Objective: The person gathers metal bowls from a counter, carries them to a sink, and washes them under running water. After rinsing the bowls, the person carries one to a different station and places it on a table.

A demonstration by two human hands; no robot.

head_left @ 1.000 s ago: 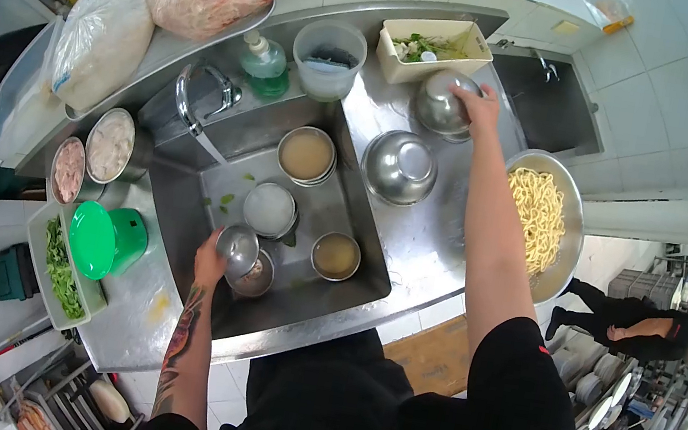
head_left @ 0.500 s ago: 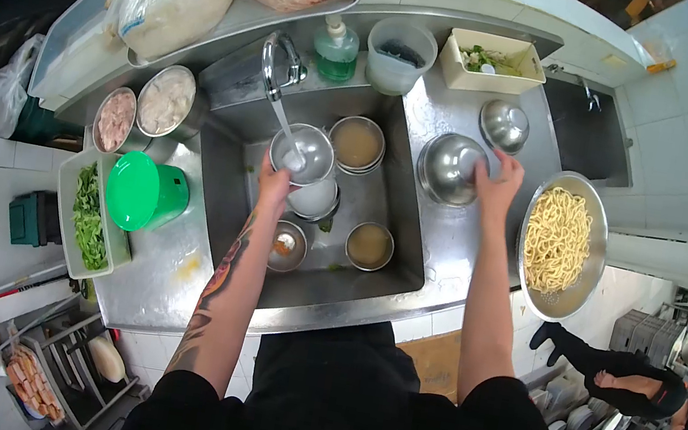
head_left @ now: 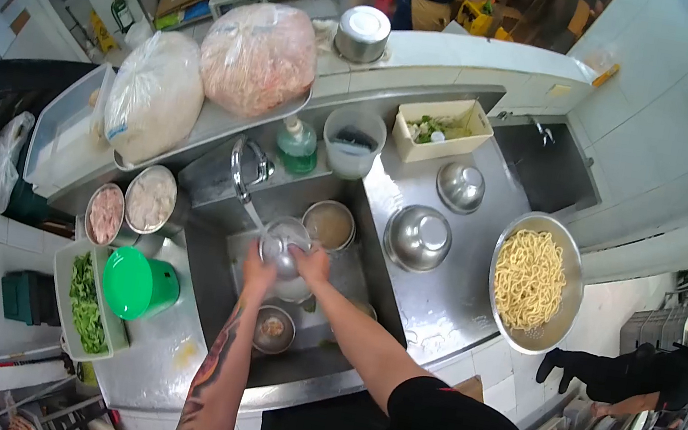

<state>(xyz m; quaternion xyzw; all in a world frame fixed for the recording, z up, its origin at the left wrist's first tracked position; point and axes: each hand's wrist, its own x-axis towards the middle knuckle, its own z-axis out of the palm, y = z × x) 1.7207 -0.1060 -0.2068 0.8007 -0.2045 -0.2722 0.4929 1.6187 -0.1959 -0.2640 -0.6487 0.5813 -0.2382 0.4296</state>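
Note:
Under the running faucet [head_left: 242, 167], a metal bowl [head_left: 278, 247] is held over the sink [head_left: 216, 285]. My left hand [head_left: 258, 270] grips its left side. My right hand [head_left: 312, 266] is closed at its right side, fingers partly hidden by the bowl and blurred. Water streams into the bowl. Below in the sink stand a metal container with cloudy liquid [head_left: 330, 224] and a small bowl with orange bits [head_left: 274, 331]. On the counter to the right, a larger metal bowl [head_left: 418, 239] and a smaller metal bowl [head_left: 460, 187] lie upside down.
A colander of noodles [head_left: 567, 309] sits at the counter's right end. Left of the sink are a green container [head_left: 139, 285], a tub of leafy greens [head_left: 86, 309] and metal pots of meat [head_left: 152, 199]. A soap bottle [head_left: 297, 149] stands behind. A person [head_left: 642, 379] is at far right.
My right hand has left the upside-down bowls on the counter and come to the bowl under the water. My left hand still holds that bowl. The view has tilted up.

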